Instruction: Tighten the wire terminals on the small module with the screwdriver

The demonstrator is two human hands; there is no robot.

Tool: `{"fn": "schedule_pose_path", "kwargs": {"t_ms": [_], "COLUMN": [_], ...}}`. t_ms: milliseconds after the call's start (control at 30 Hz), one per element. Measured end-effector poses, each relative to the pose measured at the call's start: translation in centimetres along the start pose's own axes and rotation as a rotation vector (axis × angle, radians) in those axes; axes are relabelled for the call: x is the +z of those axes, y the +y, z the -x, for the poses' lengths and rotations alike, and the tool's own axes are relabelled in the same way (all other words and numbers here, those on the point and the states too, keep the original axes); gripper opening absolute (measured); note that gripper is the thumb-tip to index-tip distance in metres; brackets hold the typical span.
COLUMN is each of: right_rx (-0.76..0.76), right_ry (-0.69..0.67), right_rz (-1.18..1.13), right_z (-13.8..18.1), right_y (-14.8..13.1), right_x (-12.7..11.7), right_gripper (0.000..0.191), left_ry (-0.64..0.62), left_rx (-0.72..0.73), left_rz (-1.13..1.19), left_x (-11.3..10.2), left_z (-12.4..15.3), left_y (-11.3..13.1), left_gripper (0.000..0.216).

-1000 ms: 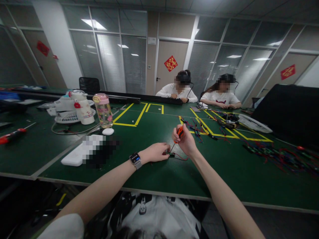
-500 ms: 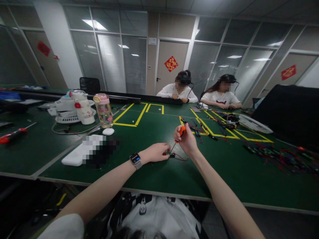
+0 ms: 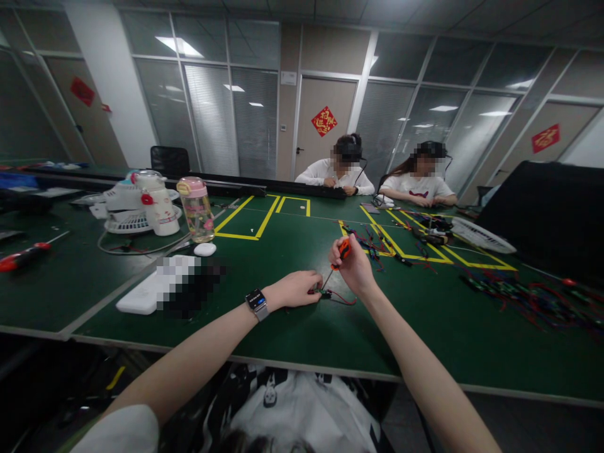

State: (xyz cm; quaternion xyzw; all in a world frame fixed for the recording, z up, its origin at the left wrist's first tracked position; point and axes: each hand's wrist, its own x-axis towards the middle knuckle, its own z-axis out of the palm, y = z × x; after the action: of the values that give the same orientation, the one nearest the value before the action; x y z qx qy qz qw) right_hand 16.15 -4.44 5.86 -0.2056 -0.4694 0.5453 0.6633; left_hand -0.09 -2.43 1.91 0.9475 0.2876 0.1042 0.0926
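Observation:
My right hand (image 3: pixel 355 267) is closed around the orange-and-black handle of a screwdriver (image 3: pixel 346 249). The shaft slants down to the left, and its tip meets a small green connector with wires (image 3: pixel 325 294) on the table. Fingers of my left hand (image 3: pixel 298 289) pinch this piece from the left and hide part of it. Red and dark wires (image 3: pixel 344 299) trail from it to the right, below my right hand. I wear a watch (image 3: pixel 256 302) on the left wrist.
On the green table (image 3: pixel 283 333), a white power bank (image 3: pixel 151 292), an earbud case (image 3: pixel 205 250) and bottles (image 3: pixel 195 211) stand left. Another screwdriver (image 3: pixel 26 258) lies far left. Wire bundles (image 3: pixel 523 296) lie right. Two people (image 3: pixel 340 173) sit opposite.
The screwdriver handle has turned slightly in my right hand. My left hand and the wired connector stay in place.

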Motion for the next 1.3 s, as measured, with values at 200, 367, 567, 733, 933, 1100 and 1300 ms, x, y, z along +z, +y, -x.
{"fn": "schedule_pose_path", "kwargs": {"t_ms": [200,367,567,733,933,1100,1300], "right_rx": [0.005,-0.017,-0.004,0.020,0.045,0.038,0.022], "right_ry": [0.032,0.020,-0.004,-0.014,-0.023,-0.030,-0.039], "right_rz": [0.019,0.001,-0.025,-0.045,-0.077,-0.066,-0.088], "right_z": [-0.05,0.02,0.13,0.10,-0.01,0.10,0.11], "right_y": [0.07,0.18,0.16,-0.06,-0.23,-0.21,-0.11], "right_x": [0.07,0.25,0.40,0.10,-0.12,0.26,0.17], "right_gripper": [0.041,0.035,0.033,0.033,0.036,0.038,0.028], "left_ry": [0.007,0.000,0.009,0.019,0.035,0.015,0.000], "left_rx": [0.005,-0.005,-0.001,0.002,0.013,0.000,-0.011], "left_rz": [-0.007,-0.001,0.005,0.002,-0.002,-0.005,-0.006], "left_x": [0.08,-0.03,-0.02,0.00,0.04,-0.04,-0.21], "left_z": [0.00,0.06,0.06,0.06,0.05,0.03,0.04], "left_y": [-0.04,0.05,0.06,0.02,-0.01,0.10,0.27], "left_gripper": [0.011,0.011,0.013,0.012,0.010,0.011,0.012]}}
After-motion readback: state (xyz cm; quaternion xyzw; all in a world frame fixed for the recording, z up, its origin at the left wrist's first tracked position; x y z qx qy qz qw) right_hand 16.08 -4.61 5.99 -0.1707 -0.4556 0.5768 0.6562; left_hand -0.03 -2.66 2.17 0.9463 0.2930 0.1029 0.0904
